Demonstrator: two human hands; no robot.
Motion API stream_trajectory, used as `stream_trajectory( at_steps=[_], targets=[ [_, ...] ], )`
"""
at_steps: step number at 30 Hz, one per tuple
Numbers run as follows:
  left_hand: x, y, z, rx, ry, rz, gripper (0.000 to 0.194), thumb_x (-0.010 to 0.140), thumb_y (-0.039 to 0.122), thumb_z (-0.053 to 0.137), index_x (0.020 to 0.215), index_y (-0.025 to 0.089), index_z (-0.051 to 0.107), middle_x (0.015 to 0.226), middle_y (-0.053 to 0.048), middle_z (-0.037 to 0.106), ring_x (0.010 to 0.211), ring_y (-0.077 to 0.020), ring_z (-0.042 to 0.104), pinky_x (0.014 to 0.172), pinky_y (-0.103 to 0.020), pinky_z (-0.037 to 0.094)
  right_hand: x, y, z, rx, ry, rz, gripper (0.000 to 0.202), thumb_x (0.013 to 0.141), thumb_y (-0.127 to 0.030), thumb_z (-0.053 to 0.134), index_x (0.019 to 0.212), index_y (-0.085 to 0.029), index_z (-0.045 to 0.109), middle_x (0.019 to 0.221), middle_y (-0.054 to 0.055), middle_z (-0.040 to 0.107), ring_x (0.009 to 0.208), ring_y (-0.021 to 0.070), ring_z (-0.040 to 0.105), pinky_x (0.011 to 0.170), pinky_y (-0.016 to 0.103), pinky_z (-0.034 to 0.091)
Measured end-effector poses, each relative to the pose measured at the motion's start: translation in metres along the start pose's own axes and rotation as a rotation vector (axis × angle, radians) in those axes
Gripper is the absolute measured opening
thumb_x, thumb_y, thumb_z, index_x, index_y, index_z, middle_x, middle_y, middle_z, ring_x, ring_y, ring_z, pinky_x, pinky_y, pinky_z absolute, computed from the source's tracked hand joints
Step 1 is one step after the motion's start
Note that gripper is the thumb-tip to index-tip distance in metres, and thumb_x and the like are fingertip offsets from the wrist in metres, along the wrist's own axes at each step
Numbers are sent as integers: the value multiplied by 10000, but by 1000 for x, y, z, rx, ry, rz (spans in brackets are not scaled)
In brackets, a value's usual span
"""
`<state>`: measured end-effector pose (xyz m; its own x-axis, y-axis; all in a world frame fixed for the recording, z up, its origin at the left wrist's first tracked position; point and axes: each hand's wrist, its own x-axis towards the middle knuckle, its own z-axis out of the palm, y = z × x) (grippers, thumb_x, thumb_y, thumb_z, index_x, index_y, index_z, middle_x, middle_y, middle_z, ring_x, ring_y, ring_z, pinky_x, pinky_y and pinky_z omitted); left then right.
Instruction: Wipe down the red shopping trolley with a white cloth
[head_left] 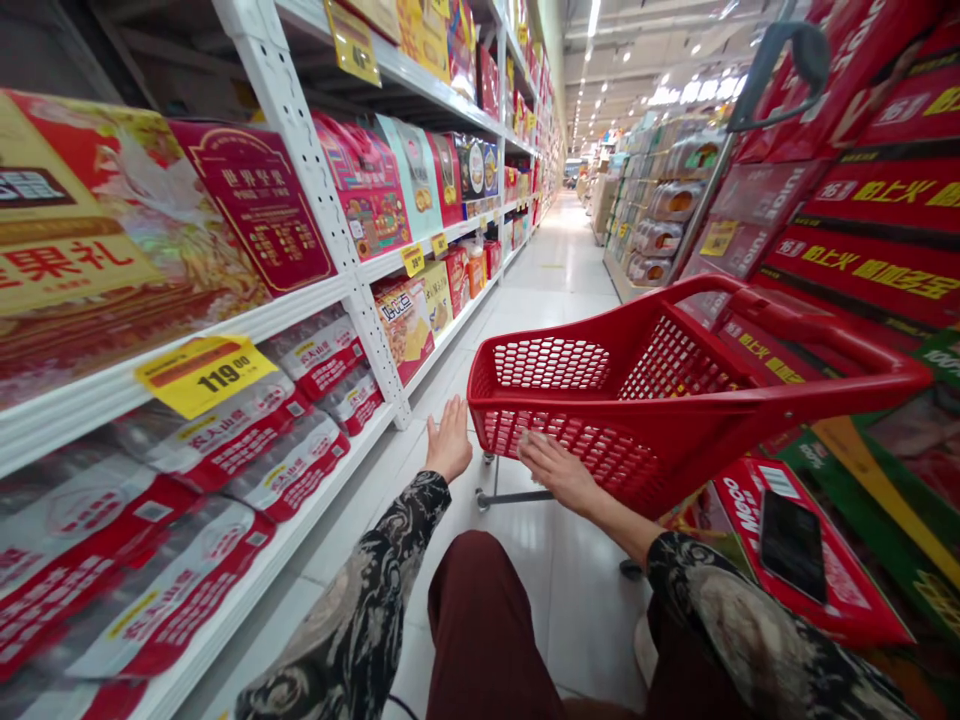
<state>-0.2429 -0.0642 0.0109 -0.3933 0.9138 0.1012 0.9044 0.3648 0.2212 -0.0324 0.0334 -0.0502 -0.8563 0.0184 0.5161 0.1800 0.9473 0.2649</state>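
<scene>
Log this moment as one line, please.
left hand: open, near red shopping cart; right hand: beside cart, contact unclear; smartphone: on red package

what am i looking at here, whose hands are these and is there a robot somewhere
No robot shows here: these are a person's two bare hands. The single picture comes from a camera worn on that person's head, looking forward and down a store aisle.

The left hand is open with nothing in it. The right hand is in front of a red shopping cart; whether it touches the cart or holds something small is unclear.

At left, white shelving carries boxes and wrapped packs. At right, a phone lies on a red package.
</scene>
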Motion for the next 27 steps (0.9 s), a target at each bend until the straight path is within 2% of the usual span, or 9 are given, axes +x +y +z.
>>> stream_trajectory(
  at_steps=[4, 7, 10, 14, 17, 19, 22, 24, 27],
  targets=[
    [-7, -2, 12, 4, -44, 0, 777, 646, 21, 361, 1389, 119, 154, 1486, -111, 121, 1364, -212, 116, 1080, -550, 111, 54, 3, -24, -5, 194, 36, 345, 903, -184, 404, 1234, -172, 501, 1302, 63, 493, 1325, 228, 236, 1059, 423, 300],
    [-12, 2, 18, 19, -71, 7, 797, 631, 17, 371, 1388, 132, 149, 1488, -98, 115, 1365, -202, 111, 1078, -550, 117, 86, 2, -21, -29, 198, 49, 356, 898, -183, 408, 1244, -147, 488, 1334, 79, 455, 1317, 253, 250, 1063, 441, 287],
    [-20, 1, 20, 42, -99, 11, 792, 632, 22, 364, 1387, 137, 154, 1489, -90, 114, 1365, -197, 112, 1079, -546, 120, 78, -8, 4, -34, 55, 15, 378, 873, -122, 417, 1245, -112, 481, 1341, 104, 442, 1297, 249, 299, 1055, 435, 302],
    [-29, -9, 19, 46, -137, -5, 795, 630, 36, 361, 1389, 129, 145, 1491, -88, 101, 1367, -201, 100, 1075, -550, 116, 38, -21, 30, -7, -119, -7, 341, 850, -104, 443, 1177, -92, 540, 1267, 134, 512, 1264, 244, 359, 1025, 429, 343],
    [-31, -13, 19, 40, -150, -19, 792, 632, 40, 365, 1388, 135, 148, 1491, -91, 96, 1368, -203, 91, 1077, -541, 110, 32, -14, 21, 18, -73, -44, 329, 866, -128, 437, 1179, -116, 540, 1264, 108, 521, 1270, 240, 349, 1018, 422, 349],
    [-29, -11, 19, 37, -144, -26, 792, 632, 42, 364, 1388, 129, 145, 1491, -93, 93, 1368, -208, 85, 1076, -544, 108, 47, -1, 4, 16, 32, -19, 351, 883, -148, 420, 1224, -144, 505, 1303, 83, 489, 1302, 238, 291, 1042, 428, 312],
    [-25, 1, 19, 22, -119, -4, 792, 631, 61, 371, 1387, 106, 140, 1491, -99, 96, 1368, -216, 90, 1074, -551, 111, 74, 24, -17, -35, 145, 99, 374, 896, -174, 408, 1266, -172, 467, 1347, 72, 440, 1333, 239, 211, 1072, 451, 248],
    [-23, 10, 17, 6, -96, 19, 779, 642, 75, 369, 1386, 94, 140, 1490, -102, 101, 1367, -217, 96, 1074, -551, 116, 77, 35, -19, -69, 113, 133, 381, 894, -171, 408, 1272, -164, 460, 1359, 80, 422, 1331, 246, 216, 1071, 458, 242],
    [-23, 21, 13, -10, -77, 45, 766, 655, 78, 361, 1388, 100, 141, 1491, -91, 101, 1367, -212, 94, 1077, -546, 115, 53, 36, -5, -72, -64, 95, 401, 867, -110, 419, 1265, -129, 465, 1349, 107, 431, 1310, 250, 273, 1056, 452, 269]
  ],
)
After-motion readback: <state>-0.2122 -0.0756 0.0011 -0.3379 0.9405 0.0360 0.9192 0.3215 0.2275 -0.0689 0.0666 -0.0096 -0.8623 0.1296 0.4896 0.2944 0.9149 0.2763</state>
